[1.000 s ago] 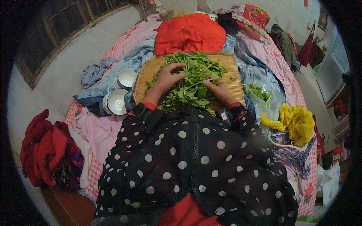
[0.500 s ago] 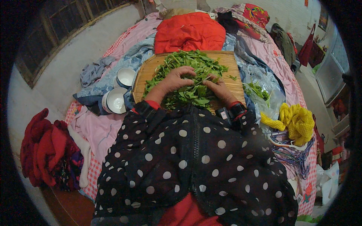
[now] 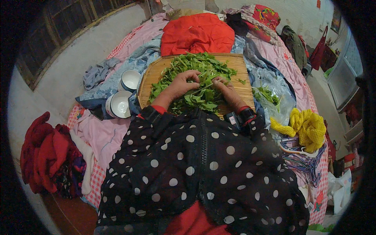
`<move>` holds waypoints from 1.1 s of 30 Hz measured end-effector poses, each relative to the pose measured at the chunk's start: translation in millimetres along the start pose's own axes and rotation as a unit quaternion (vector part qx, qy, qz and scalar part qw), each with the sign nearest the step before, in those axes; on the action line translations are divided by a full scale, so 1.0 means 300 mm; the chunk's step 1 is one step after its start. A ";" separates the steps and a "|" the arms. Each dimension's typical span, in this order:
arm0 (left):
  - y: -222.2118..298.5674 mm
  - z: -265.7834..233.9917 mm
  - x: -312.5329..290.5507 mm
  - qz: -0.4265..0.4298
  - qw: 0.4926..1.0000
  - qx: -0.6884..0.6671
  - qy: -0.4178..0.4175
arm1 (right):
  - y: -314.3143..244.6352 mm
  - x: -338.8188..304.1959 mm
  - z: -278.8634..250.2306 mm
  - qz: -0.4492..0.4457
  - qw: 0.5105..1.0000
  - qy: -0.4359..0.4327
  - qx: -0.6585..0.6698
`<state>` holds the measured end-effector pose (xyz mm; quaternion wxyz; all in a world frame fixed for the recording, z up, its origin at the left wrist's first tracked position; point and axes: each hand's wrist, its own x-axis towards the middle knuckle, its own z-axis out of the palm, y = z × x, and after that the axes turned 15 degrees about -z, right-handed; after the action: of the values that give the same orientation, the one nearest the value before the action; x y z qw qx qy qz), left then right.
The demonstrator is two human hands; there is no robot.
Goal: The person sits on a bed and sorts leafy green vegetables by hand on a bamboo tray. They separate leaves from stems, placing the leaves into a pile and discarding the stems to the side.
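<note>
A heap of leafy greens (image 3: 199,100) lies on a flat bamboo tray (image 3: 239,62) in front of me. My left hand (image 3: 183,83) is over the middle of the heap, thumb and fingers closed on stems of the greens. Close beside it on the right, my right hand (image 3: 227,91) pinches the end of a pale stem between thumb and forefinger. That stem runs between both hands. Leaves partly hide the fingertips.
Stacked white bowls (image 3: 120,104) stand left of the tray. To its right lies a clear plastic bag (image 3: 284,103) with greens inside, near a yellow mesh bag (image 3: 309,129) and a bundle of hangers (image 3: 305,160). Red cloth (image 3: 197,34) lies beyond the tray.
My left hand has shifted slightly, its fingers drawn in more. The right fingers have come together in a pinch, and a pale stem now shows between the hands.
</note>
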<state>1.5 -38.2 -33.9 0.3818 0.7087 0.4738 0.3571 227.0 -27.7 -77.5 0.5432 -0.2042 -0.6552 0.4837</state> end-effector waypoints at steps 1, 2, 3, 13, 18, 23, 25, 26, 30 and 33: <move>-0.002 -0.001 0.000 0.008 1.000 0.004 0.003 | -0.002 0.000 0.004 0.004 1.000 0.009 0.011; -0.003 -0.002 0.000 0.018 1.000 0.009 0.007 | -0.003 0.000 0.007 0.008 1.000 0.019 0.021; -0.005 -0.003 0.000 0.017 1.000 0.003 0.005 | -0.006 -0.001 0.005 0.010 1.000 0.015 0.024; -0.002 -0.001 -0.012 0.004 1.000 -0.014 0.003 | 0.014 -0.001 -0.001 0.059 0.995 0.042 0.073; -0.005 -0.003 -0.012 0.023 0.999 0.020 0.010 | -0.010 -0.006 0.007 0.048 0.997 0.021 0.054; -0.005 -0.007 -0.011 0.021 1.000 0.014 0.000 | -0.024 -0.005 0.018 0.057 0.997 0.026 0.043; -0.004 -0.009 -0.012 0.013 1.000 0.006 -0.002 | -0.026 -0.005 0.018 0.047 0.998 0.011 0.041; -0.003 -0.009 -0.014 0.014 1.000 0.007 0.000 | -0.027 -0.004 0.017 0.049 0.998 0.009 0.035; -0.003 -0.006 -0.017 -0.004 1.000 -0.015 0.002 | -0.031 -0.004 0.018 0.028 0.999 0.002 0.033; -0.004 -0.005 -0.016 0.003 1.000 -0.012 0.002 | -0.038 -0.005 0.022 0.031 0.998 -0.004 0.051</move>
<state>-1.8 -42.2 -35.0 0.3884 0.7048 0.4678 0.3654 224.4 -36.7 -68.1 0.5349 -0.1941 -0.6253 0.5341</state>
